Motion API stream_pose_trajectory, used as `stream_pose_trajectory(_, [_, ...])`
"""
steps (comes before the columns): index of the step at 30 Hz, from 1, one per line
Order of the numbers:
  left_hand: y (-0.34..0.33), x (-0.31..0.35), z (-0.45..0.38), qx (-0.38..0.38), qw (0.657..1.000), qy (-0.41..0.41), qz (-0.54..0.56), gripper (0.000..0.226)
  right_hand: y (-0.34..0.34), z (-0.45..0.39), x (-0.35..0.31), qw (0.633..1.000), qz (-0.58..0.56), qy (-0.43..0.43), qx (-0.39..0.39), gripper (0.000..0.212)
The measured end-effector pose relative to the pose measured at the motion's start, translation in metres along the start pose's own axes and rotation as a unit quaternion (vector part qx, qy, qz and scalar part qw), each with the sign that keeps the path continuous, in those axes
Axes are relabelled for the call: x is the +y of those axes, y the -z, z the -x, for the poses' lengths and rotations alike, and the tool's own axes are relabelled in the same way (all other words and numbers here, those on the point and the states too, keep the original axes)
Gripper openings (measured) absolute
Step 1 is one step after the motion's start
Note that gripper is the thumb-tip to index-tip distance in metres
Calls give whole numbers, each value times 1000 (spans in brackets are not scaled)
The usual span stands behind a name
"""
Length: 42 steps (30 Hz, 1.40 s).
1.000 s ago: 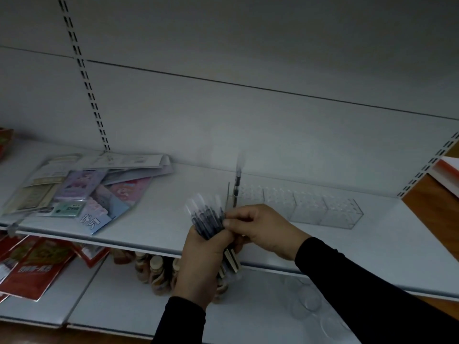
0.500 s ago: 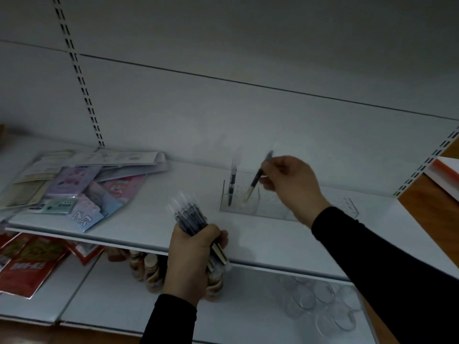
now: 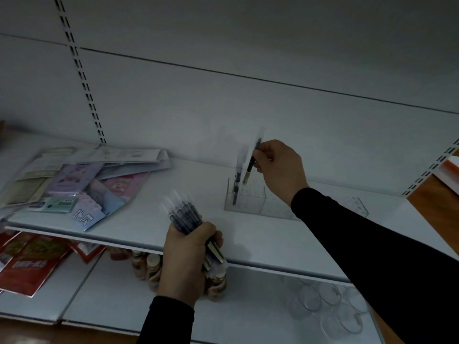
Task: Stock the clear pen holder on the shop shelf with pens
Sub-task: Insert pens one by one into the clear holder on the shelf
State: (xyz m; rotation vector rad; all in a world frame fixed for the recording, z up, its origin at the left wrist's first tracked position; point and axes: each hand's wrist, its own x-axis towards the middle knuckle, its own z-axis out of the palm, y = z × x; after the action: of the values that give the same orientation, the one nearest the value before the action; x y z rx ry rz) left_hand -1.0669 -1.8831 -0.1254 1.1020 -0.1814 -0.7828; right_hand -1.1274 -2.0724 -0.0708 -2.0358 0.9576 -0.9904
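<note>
A long clear pen holder [image 3: 250,198] stands on the white shelf [image 3: 154,227], its right part hidden behind my right forearm. One dark pen with a clear cap [image 3: 237,178] stands upright in the holder's left end. My right hand [image 3: 278,167] pinches a second dark pen [image 3: 252,165], tilted, its lower tip just over the holder's top beside the standing pen. Lower down, in front of the shelf edge, my left hand [image 3: 188,259] grips a bundle of several dark pens [image 3: 183,214] with clear caps pointing up.
A pile of flat stationery packets [image 3: 77,187] lies on the shelf's left. Below it sit red packets [image 3: 27,261], small jars [image 3: 146,266] behind my left hand, and clear cups [image 3: 330,304] at the right. A wooden surface [image 3: 437,202] shows at the far right.
My right hand drew one pen from the bundle and carried it up and right to the holder. It now holds that pen a little more upright over the left end. My left hand sank slightly.
</note>
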Motion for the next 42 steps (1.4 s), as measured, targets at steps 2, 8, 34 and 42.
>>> stream_pose_trajectory(2, [0, 0, -1, 0, 1000, 5, 5, 24, -3, 3, 0, 1000, 15, 8, -11, 9])
stream_pose_trajectory(8, [-1, 3, 2, -4, 1000, 4, -9, 25, -12, 10, 8, 997, 65, 2, -40, 8])
stream_pose_trajectory(34, [-8, -6, 9, -68, 990, 55, -109, 20, -9, 81, -11, 949, -33, -120, -288, 27])
stream_pose_trajectory(42, [-8, -10, 4, -67, 990, 37, -121, 19, -3, 78, -18, 947, -28, -116, -297, 21])
